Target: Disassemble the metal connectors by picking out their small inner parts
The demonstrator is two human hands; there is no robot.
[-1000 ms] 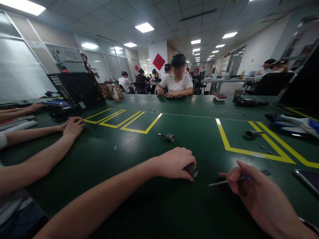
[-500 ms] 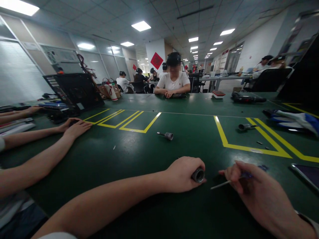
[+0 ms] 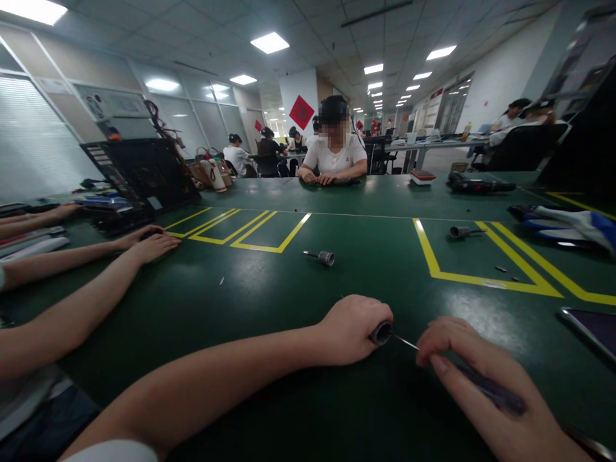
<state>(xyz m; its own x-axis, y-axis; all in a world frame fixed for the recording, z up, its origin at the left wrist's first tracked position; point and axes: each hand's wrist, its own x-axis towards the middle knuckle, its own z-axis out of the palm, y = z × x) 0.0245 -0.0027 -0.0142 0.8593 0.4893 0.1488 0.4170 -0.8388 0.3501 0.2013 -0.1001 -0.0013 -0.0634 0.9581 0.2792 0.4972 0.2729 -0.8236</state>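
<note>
Item one: a hollow metal cylinder (image 3: 382, 333), dull grey, round-mouthed, dark inside, with a paler rim. It is gripped above the green counter (image 3: 269, 301), its open end facing right and toward the wearer; the fingers of the left hand (image 3: 353, 330) are closed around its body, hiding most of it.

Item two: a slim screwdriver (image 3: 495, 393), thin bright shaft, dark purplish handle. The fingers of the right hand (image 3: 474, 378) are curled closed on it, with the shaft aimed at the cylinder's mouth (whether the tip touches the rim, I cannot tell).

Item three: a second cylinder (image 3: 326, 258), grey, with a narrow shank pointing left, lying beyond the left hand.

Item four: a third cylinder (image 3: 459, 232), similar, its shank reaching the yellow tape (image 3: 433, 256); small dark pieces (image 3: 501, 269) lie nearer.

Markings: a pale label (image 3: 495, 285) on the tape, too small to read; a tiny reddish emblem (image 3: 347, 158) on the white shirt (image 3: 332, 160) opposite, illegible; a red diamond-shaped hanging (image 3: 301, 113) on the pillar, its design indistinct.
</note>
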